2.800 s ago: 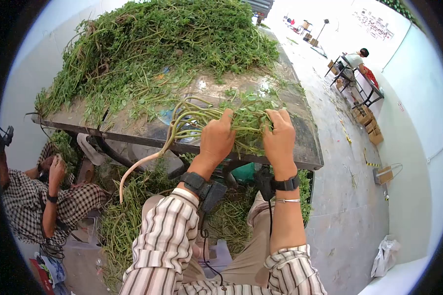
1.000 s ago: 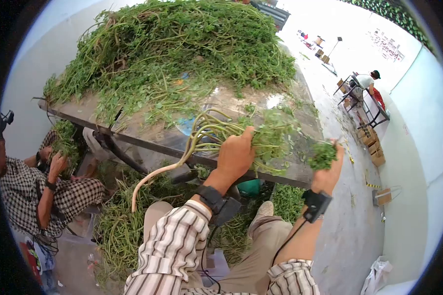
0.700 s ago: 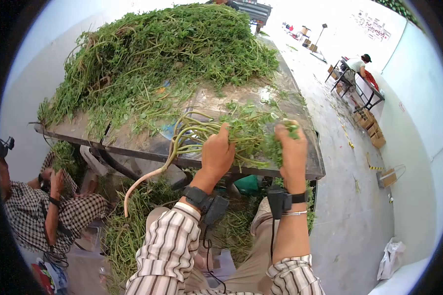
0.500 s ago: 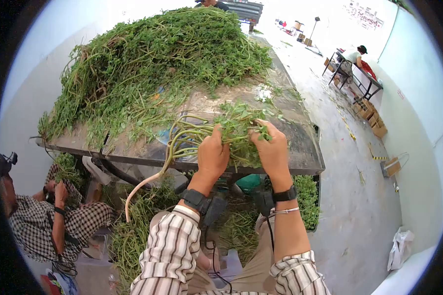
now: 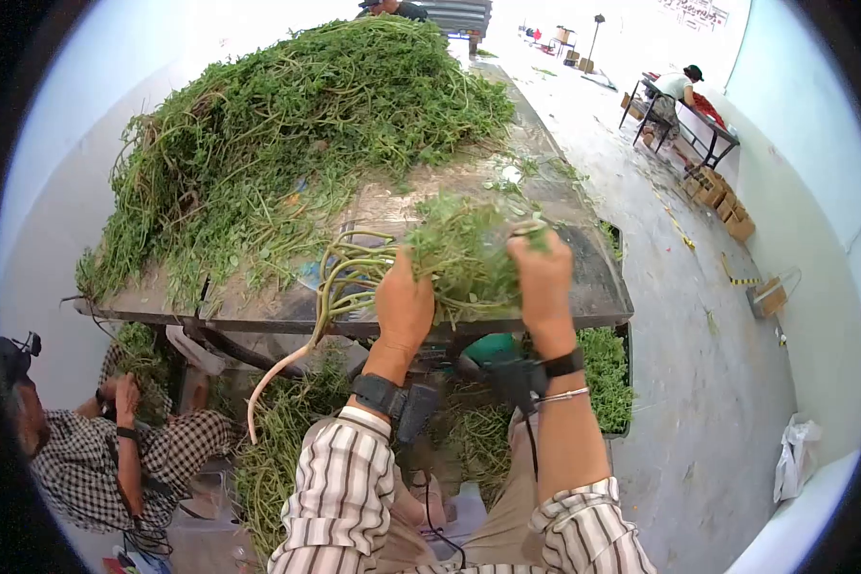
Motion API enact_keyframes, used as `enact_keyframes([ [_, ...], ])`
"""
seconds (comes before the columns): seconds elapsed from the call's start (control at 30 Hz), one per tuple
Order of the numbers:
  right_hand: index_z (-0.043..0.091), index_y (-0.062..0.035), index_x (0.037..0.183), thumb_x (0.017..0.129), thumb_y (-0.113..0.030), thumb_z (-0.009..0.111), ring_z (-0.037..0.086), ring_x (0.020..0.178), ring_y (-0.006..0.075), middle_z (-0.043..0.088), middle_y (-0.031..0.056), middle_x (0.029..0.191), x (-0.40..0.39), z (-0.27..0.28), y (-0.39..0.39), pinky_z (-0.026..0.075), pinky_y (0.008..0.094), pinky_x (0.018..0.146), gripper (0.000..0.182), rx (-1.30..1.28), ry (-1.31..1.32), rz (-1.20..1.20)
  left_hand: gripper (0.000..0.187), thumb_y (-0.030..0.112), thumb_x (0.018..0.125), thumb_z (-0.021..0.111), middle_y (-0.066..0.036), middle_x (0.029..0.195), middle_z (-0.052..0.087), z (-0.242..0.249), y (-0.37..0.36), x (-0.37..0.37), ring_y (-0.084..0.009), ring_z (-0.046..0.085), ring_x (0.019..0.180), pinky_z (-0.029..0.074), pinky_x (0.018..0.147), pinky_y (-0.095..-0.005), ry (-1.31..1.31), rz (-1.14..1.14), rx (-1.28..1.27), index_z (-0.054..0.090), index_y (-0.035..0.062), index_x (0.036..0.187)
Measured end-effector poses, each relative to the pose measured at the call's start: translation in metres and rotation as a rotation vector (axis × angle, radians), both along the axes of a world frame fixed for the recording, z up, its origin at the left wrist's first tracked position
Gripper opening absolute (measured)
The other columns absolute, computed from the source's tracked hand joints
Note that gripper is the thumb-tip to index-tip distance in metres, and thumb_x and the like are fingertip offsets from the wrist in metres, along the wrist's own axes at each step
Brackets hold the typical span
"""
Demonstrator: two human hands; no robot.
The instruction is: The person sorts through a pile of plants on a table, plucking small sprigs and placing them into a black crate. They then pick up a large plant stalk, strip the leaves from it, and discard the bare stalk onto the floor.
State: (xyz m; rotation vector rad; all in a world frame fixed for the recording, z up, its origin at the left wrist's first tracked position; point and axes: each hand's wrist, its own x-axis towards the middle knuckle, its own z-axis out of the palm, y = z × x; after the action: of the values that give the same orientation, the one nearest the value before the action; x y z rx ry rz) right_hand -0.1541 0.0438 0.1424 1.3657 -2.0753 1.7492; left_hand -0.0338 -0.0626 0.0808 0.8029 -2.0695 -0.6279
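A leafy green plant (image 5: 464, 253) with many thick stems lies over the table's front edge. Its pale root (image 5: 268, 383) curves down below the edge on the left. My left hand (image 5: 404, 304) is closed around the stems, just below the leaves. To the right, my right hand (image 5: 545, 277) has its fingers pinched on a leafy sprig and is somewhat blurred by motion. The leaves between both hands are smeared too. Behind them, a large heap of the same greens (image 5: 297, 124) covers much of the table (image 5: 383, 206).
A co-worker in a checked shirt (image 5: 86, 459) sits at lower left, hands on greens. More greens (image 5: 273, 478) lie beside my legs, and a crate of leaves (image 5: 605, 383) stands under the table's right end. Cardboard boxes (image 5: 722, 201) and another seated person (image 5: 677, 91) are at far right.
My right hand has moved a little right, away from my left hand, with a sprig in its fingers. My left hand keeps its hold on the stems. The view has shifted slightly.
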Motion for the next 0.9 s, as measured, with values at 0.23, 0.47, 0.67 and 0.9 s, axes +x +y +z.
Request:
enact_keyframes([
  [0.23,0.062,-0.0044,0.089,0.08,-0.008,0.059,0.052,0.071,0.0095,0.06,0.0009,0.082,-0.015,0.014,0.016,0.043,0.0258,0.064,0.011,-0.326,-0.833,0.204,0.037,0.021,0.09,0.053,-0.023,0.08,0.059,-0.006,-0.001,0.0,-0.0412,0.056,0.068,0.042,0.056,-0.047,0.171,0.0,0.009,0.048,-0.0033,0.118],
  [0.47,0.061,-0.0003,0.11,0.08,-0.009,0.058,0.062,0.096,0.0242,0.064,0.0143,0.105,0.004,0.0,-0.001,0.047,0.0327,0.082,0.032,-0.034,-0.055,0.166,0.028,0.025,0.093,0.049,-0.021,0.072,0.059,0.004,0.001,0.003,-0.0412,0.054,0.065,0.04,0.055,-0.0451,0.197,-0.053,0.084,0.054,-0.0008,0.104],
  [0.67,0.057,-0.004,0.117,0.076,-0.01,0.059,0.055,0.106,0.0355,0.058,0.019,0.116,0.011,-0.012,-0.013,0.046,0.0377,0.089,0.041,0.004,0.14,0.019,0.026,0.024,0.095,0.047,-0.01,0.072,0.053,0.002,0.001,0.003,-0.02,0.045,0.061,0.037,0.055,-0.0345,0.212,-0.069,0.087,0.054,-0.0014,0.095],
  [0.9,0.056,0.0,0.113,0.073,-0.002,0.059,0.054,0.1,0.0417,0.058,0.0259,0.106,0.013,-0.001,-0.007,0.046,0.0425,0.083,0.04,0.201,0.095,0.071,0.028,0.025,0.095,0.047,-0.011,0.073,0.055,0.0,-0.001,0.003,-0.0218,0.046,0.062,0.038,0.056,-0.036,0.197,-0.075,0.004,0.054,-0.0017,0.096],
])
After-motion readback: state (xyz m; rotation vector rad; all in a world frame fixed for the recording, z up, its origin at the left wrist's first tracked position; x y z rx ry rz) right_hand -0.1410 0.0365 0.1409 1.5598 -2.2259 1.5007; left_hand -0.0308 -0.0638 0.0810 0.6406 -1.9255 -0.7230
